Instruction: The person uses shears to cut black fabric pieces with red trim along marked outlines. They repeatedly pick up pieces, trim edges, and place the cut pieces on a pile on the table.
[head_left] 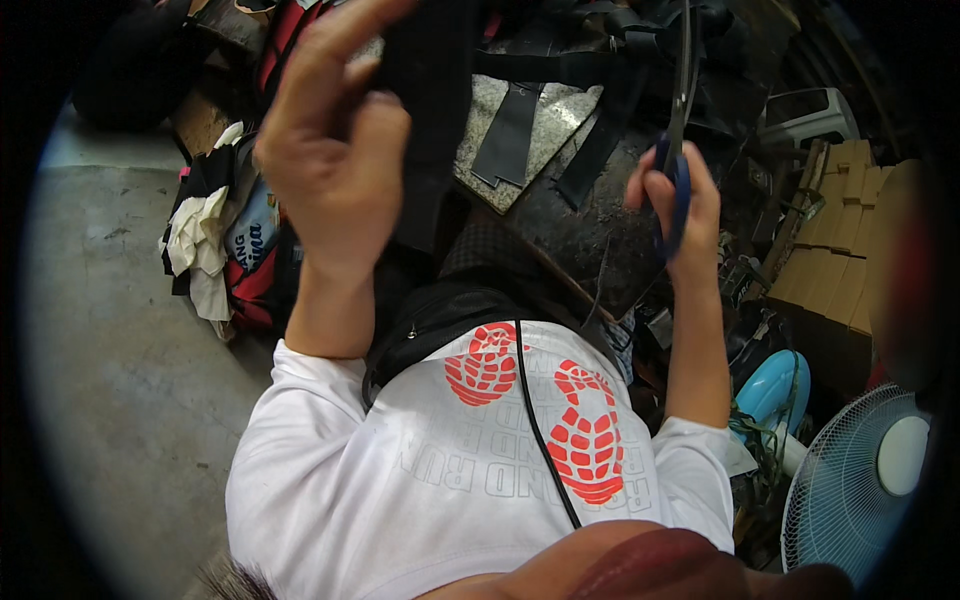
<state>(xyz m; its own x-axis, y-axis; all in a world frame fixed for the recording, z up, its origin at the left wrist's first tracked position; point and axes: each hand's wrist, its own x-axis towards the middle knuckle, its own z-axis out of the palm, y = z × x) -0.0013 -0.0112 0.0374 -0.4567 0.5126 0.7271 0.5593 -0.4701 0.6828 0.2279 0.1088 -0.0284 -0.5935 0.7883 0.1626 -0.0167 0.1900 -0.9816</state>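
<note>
My left hand [340, 160] is raised on the left, slightly blurred, with one finger stretched upward and the thumb bent in. It appears closed on the left edge of a large black sheet [432, 120], though the exact grip is hidden. On the right, my right hand [690, 205] grips scissors [672, 190] by their dark blue handles, blades pointing up and away. Between the hands, a black strip-like cut piece [508, 135] lies on a speckled stone slab [475, 110]. Beside the slab is another dark strip [595, 150].
The dark, worn worktable [610, 220] carries more black scraps. To the right are stacked tan cardboard pieces [825, 240], a blue round plastic item [775, 390] and a white fan [850, 490]. Cloths and bags [205, 230] pile up at left on the concrete floor [110, 300].
</note>
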